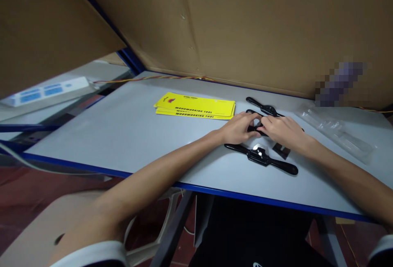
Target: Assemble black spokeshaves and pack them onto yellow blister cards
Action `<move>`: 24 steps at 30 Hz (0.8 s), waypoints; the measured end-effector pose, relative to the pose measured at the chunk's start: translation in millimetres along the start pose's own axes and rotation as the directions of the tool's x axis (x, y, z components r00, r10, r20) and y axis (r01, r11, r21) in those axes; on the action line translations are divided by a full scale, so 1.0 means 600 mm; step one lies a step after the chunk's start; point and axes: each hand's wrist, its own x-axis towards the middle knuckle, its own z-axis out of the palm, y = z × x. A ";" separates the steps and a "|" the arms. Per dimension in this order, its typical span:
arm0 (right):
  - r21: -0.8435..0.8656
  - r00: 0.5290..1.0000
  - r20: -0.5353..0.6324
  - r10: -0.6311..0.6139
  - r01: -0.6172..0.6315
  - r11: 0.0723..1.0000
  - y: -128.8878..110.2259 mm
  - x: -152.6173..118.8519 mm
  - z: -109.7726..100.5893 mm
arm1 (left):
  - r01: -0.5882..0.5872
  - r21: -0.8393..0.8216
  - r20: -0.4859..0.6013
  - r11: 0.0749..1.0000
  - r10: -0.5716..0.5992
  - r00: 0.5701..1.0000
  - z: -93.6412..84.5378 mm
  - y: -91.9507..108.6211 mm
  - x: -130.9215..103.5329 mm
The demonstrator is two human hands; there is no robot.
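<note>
Both hands meet over the middle one of three black two-handled tools. My left hand point(238, 129) has its fingers curled round the left part of the middle tool point(252, 128). From the right, my right hand point(284, 131) closes its fingers on the same tool near its centre, which they partly hide. Nearer the table's front edge lies another black tool point(259, 155) with a shiny metal piece at its middle. The third black tool point(267, 109) rests behind the hands. A small dark flat piece point(281, 150) lies under my right wrist.
Yellow cards point(196, 105) printed "WOODWORKING TOOL" lie stacked left of the hands on the grey table point(123, 136). Clear plastic packaging point(340, 132) lies at the right. A white power strip point(52, 91) sits at the far left, and cardboard point(245, 33) stands behind the table.
</note>
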 end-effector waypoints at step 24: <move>0.563 0.908 0.374 0.188 -0.383 0.732 0.043 -0.161 -0.023 | -0.026 -0.156 0.219 0.987 0.060 0.974 -0.051 -0.005 -0.014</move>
